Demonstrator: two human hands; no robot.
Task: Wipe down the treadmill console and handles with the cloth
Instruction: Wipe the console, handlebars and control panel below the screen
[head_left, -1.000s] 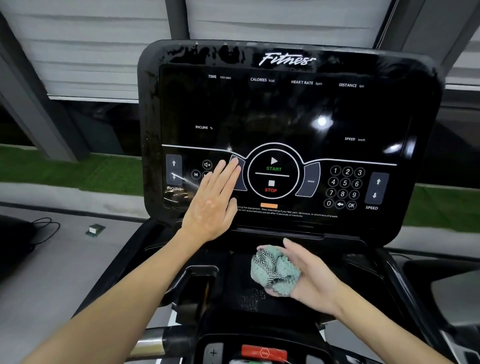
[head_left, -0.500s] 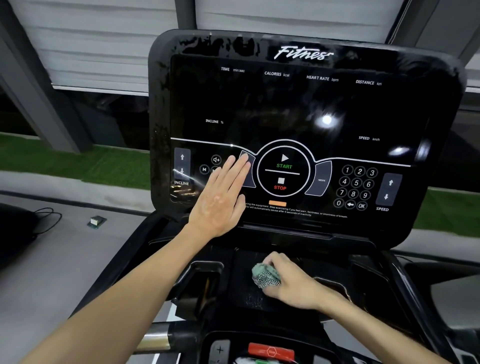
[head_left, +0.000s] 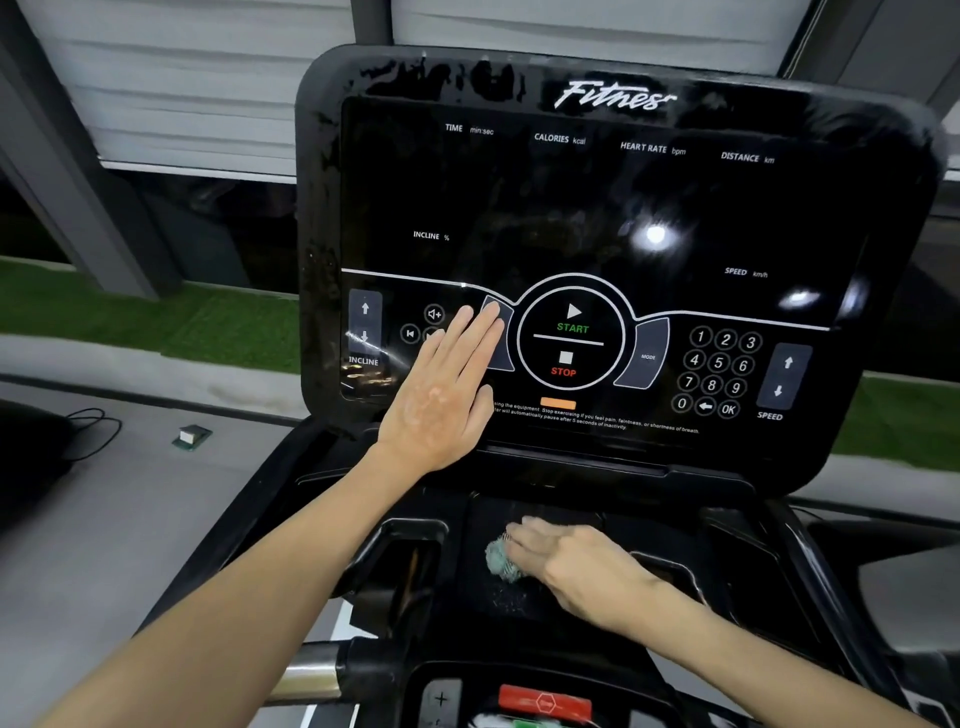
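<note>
The black treadmill console (head_left: 613, 208) fills the upper middle, its glossy panel streaked with wet marks. My left hand (head_left: 447, 395) lies flat with straight fingers on the lower left of the panel, beside the START/STOP ring. My right hand (head_left: 571, 566) presses a bunched green-grey cloth (head_left: 500, 560) down on the flat black tray (head_left: 524, 603) below the console; most of the cloth is hidden under the fingers. A steel handle (head_left: 306, 675) shows at the bottom, left of centre.
A red safety stop key (head_left: 545, 702) sits at the bottom centre. Recessed cup holders flank the tray at left (head_left: 410, 566) and right (head_left: 675, 571). On the grey floor to the left lie a small box (head_left: 191, 435) and a black cable (head_left: 93, 431).
My right hand turned palm down and lowered the cloth onto the tray, then slid it slightly left. My left hand stayed flat on the panel.
</note>
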